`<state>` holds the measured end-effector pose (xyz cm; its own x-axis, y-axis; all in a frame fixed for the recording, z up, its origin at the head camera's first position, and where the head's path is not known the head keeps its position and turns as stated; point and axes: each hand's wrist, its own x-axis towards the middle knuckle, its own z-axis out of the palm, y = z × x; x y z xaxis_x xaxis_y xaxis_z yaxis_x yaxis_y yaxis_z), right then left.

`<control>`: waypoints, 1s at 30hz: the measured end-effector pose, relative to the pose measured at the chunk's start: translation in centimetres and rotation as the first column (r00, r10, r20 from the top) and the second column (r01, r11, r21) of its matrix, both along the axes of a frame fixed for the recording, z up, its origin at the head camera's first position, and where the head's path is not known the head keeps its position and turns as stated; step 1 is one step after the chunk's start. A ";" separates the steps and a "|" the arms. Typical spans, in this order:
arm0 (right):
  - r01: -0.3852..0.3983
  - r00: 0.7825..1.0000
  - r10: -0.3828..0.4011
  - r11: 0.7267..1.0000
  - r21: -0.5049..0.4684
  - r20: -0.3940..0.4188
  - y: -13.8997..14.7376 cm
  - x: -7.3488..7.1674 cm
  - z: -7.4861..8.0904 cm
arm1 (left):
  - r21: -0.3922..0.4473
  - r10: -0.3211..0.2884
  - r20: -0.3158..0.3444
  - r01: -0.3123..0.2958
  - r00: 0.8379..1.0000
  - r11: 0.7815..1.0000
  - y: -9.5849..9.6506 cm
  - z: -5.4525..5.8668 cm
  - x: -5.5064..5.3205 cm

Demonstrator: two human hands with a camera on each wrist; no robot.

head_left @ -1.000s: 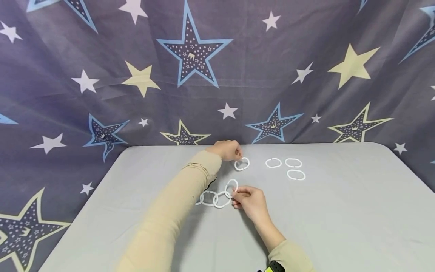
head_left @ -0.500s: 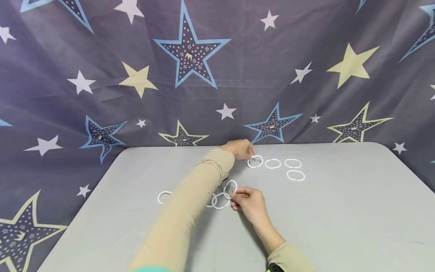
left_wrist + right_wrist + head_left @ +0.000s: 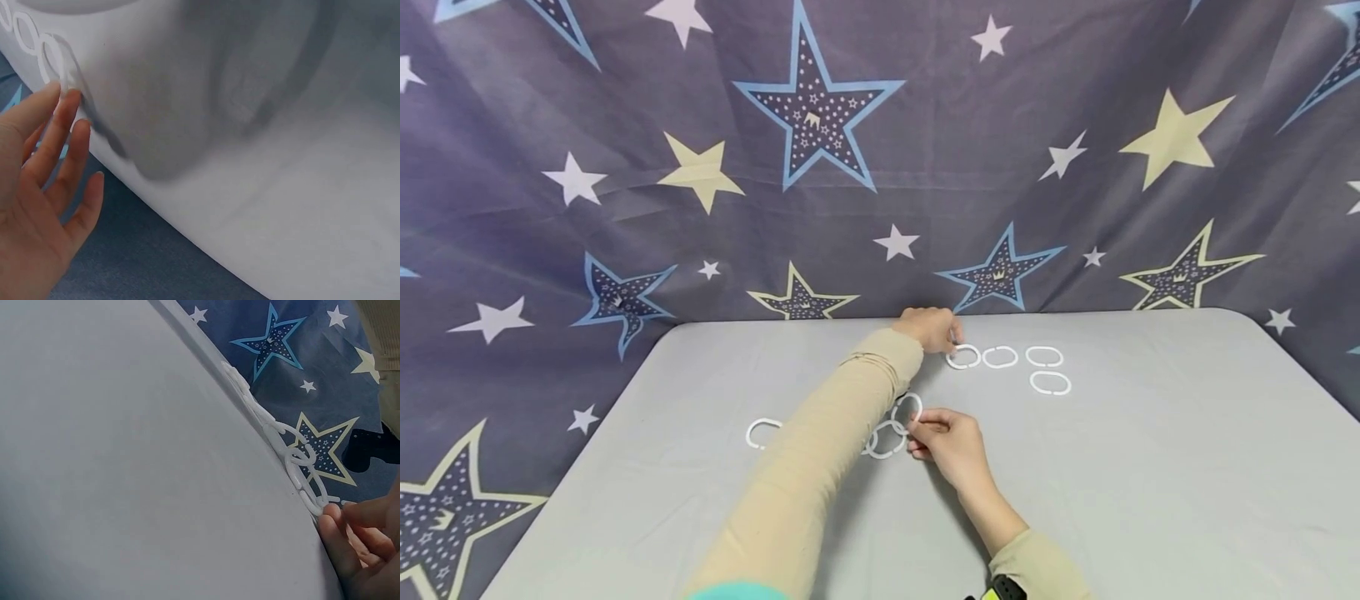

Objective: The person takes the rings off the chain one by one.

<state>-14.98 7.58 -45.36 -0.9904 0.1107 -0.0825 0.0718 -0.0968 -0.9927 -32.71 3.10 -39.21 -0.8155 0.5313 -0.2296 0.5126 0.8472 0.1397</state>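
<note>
Along the far edge, my left hand [image 3: 931, 328] pinches a white plastic chain link [image 3: 964, 367] between thumb and finger. This link lies right beside another loose white link. In the left wrist view, thumb and fingertips of the left hand [image 3: 44, 187] meet at the end of the link [image 3: 41, 62]. Nearer the middle, my right hand [image 3: 953, 446] pinches the right end of a chain of joined white links [image 3: 886, 456], the last one tilted up. My left forearm hides the middle of this chain. The right wrist view shows interlocked links [image 3: 312, 453] running to the fingertips.
Three loose white links lie at the back right: one link [image 3: 1001, 367] next to the held one, then another link [image 3: 1045, 366] above a third link [image 3: 1051, 393]. A grey cloth-covered table [image 3: 1150, 467] meets a star-patterned curtain [image 3: 925, 167] behind.
My left hand has carried its link to the right, up to the loose links, and barely moved in the last half second. The chain's left end now shows past the sleeve. The right hand keeps still.
</note>
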 end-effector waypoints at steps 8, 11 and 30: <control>-0.007 1.000 0.007 1.000 0.002 0.009 0.0 -0.1 -0.1 | 0.058 -0.005 0.039 0.003 0.999 0.998 -1.3 0.3 0.3; -0.007 1.000 0.007 1.000 0.008 0.009 0.1 -0.1 -0.1 | 0.059 -0.003 0.041 0.001 0.999 0.998 -2.1 0.5 0.2; 0.008 1.000 -0.008 1.000 0.030 -0.001 0.2 -0.2 -0.3 | 0.240 -0.070 0.106 0.043 0.992 0.970 -8.5 2.7 2.5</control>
